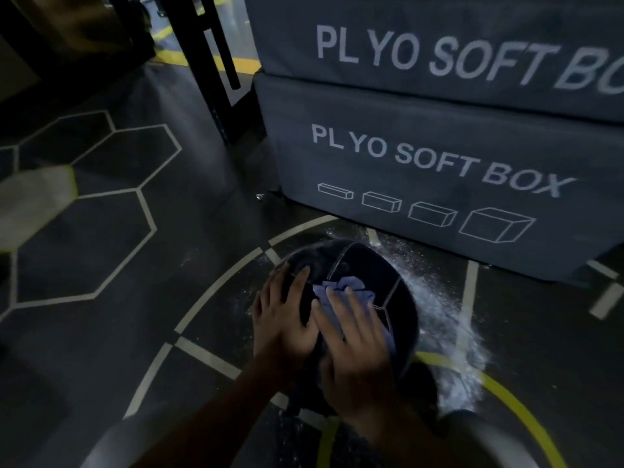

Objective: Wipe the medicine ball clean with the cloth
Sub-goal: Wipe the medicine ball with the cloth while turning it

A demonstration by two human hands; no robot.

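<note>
A dark medicine ball [358, 265] with pale seams rests on the gym floor in the lower middle of the head view. My left hand [287, 315] lies flat on the ball's left side, fingers spread. My right hand [358, 349] presses a crumpled blue cloth [344, 290] against the top of the ball; the cloth pokes out beyond my fingertips. The near underside of the ball is hidden by my hands and forearms.
Two stacked grey plyo soft boxes [439, 163] stand just behind the ball. White powder [449, 319] is scattered on the floor right of the ball. A black rack post [216, 72] rises at the back left. A blurred pale object [33, 204] sits at the left edge.
</note>
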